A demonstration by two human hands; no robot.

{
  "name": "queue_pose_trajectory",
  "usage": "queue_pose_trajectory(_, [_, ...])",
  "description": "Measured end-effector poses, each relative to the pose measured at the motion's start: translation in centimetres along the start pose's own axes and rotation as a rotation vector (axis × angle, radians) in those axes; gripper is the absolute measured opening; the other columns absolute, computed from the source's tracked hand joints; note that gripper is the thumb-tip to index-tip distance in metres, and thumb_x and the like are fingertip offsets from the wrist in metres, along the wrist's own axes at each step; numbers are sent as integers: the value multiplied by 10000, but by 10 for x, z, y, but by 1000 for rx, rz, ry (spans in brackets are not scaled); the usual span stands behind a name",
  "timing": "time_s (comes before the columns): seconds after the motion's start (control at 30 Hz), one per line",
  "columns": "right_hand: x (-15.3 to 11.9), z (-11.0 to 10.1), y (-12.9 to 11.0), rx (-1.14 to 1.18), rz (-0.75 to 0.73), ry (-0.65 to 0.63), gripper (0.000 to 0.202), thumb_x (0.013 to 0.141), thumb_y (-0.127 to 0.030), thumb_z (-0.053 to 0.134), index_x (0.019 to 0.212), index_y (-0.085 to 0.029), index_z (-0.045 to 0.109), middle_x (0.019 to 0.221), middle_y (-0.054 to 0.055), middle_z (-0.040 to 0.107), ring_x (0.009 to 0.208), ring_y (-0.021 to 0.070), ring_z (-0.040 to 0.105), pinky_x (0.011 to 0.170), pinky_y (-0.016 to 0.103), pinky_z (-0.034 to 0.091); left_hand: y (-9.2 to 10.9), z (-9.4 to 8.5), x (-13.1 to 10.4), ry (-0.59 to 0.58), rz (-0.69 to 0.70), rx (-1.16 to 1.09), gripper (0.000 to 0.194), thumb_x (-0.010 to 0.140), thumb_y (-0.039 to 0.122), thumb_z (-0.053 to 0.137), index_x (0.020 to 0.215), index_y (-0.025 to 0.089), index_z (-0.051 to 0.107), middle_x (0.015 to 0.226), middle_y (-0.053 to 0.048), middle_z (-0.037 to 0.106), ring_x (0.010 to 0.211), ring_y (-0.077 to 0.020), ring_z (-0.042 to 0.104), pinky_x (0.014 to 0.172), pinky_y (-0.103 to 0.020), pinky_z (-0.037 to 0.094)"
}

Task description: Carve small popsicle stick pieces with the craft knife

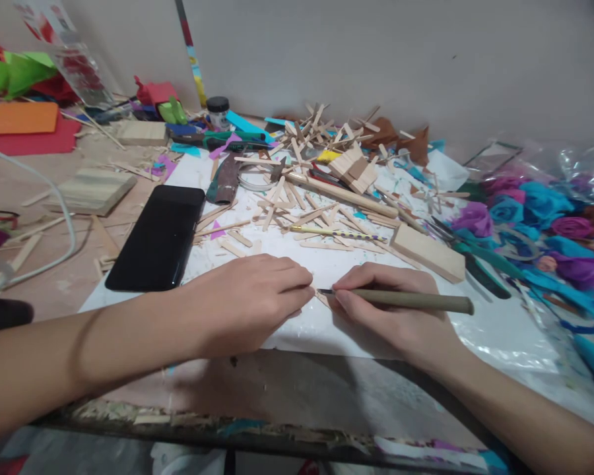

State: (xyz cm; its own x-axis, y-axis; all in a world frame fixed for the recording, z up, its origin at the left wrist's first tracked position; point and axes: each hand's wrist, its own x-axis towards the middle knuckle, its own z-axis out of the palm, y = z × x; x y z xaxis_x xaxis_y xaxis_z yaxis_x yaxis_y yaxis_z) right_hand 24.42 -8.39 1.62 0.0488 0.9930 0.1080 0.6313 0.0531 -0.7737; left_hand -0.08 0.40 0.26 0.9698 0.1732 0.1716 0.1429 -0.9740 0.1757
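Note:
My right hand (393,307) grips a craft knife with a round olive handle (416,301) like a pen. The handle points right and the thin dark tip faces left. My left hand (257,300) lies palm down on the white sheet (297,340), its fingers bent and pressed together. A small pale wooden stick (321,299) shows between the two hands, under the knife tip. Its left end disappears beneath my left fingertips, which appear to hold it. The exact cutting point is too small to make out.
A black phone (157,239) lies left of the sheet. Behind the hands are loose craft sticks (321,214), a yellow pencil (336,232), a hammer (341,193) and a wooden block (428,252). Green-handled pliers (482,264) and crepe paper flowers (544,204) lie right.

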Motion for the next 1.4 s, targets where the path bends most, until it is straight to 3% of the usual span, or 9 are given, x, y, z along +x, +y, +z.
queue_pose_trajectory(0.27, [-4, -2, -1, 17, 15, -47, 121, 855, -277, 783, 747, -262, 833, 707, -3, 817, 596, 152, 687, 536, 244, 498, 3, -4, 2, -63, -9, 18, 353, 1153, 133, 466, 1401, 104, 715, 1270, -103, 736, 1184, -307, 682, 1016, -465, 569])
queue_pose_trajectory(0.43, [-2, -1, 0, 21, 30, -51, 121, 849, -266, 787, 732, -257, 817, 722, 5, 816, 608, 161, 680, 541, 261, 490, 3, -6, 2, -95, 2, 47, 342, 1103, 99, 544, 1402, 87, 708, 1295, -117, 732, 1196, -319, 677, 1041, -484, 573])
queue_pose_trajectory(1.03, [-5, -1, -2, 43, 56, -30, 124, 809, -254, 792, 688, -256, 768, 752, 25, 819, 654, 197, 688, 564, 303, 500, 2, 1, 1, -18, 9, 43, 284, 1152, 142, 504, 1345, 107, 711, 1269, -133, 735, 1182, -294, 675, 1021, -455, 557])
queue_pose_trajectory(1.4, [-4, 0, 1, 45, 46, -21, 130, 804, -250, 784, 682, -263, 743, 753, 10, 808, 655, 192, 682, 591, 317, 500, 2, -1, 2, -61, 12, 22, 314, 1148, 123, 480, 1363, 97, 707, 1306, -133, 731, 1209, -304, 661, 1036, -476, 553])
